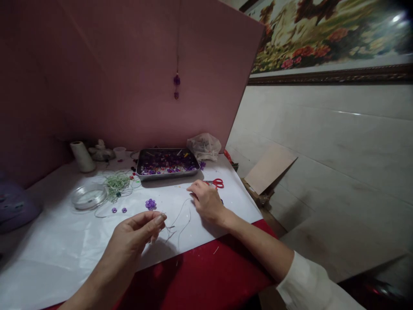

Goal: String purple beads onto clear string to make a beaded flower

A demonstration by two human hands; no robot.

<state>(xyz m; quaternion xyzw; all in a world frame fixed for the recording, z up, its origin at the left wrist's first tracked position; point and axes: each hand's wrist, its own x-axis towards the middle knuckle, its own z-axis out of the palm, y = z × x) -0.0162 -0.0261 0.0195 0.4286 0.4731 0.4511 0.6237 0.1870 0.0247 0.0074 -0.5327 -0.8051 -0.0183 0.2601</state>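
My left hand point(137, 232) is raised over the front of the white table cover, thumb and fingertips pinched on a thin thread point(182, 207). Loose strands trail from that pinch toward the right. Beside the scissors point(217, 183) with red handles, my right hand point(206, 201) rests low on the cover with its fingers curled together; what lies between them is hidden. A purple beaded flower point(150, 204) sits just beyond my left fingertips. To its left are two small purple beads point(119, 210).
Behind the hands stands a dark metal tray point(167, 175) of mixed beads, with a plastic bag point(204, 146) at its right. A tangle of green cord point(118, 184), a clear round dish point(88, 198) and a white spool point(82, 157) are on the left. Red cloth point(193, 275) covers the near edge.
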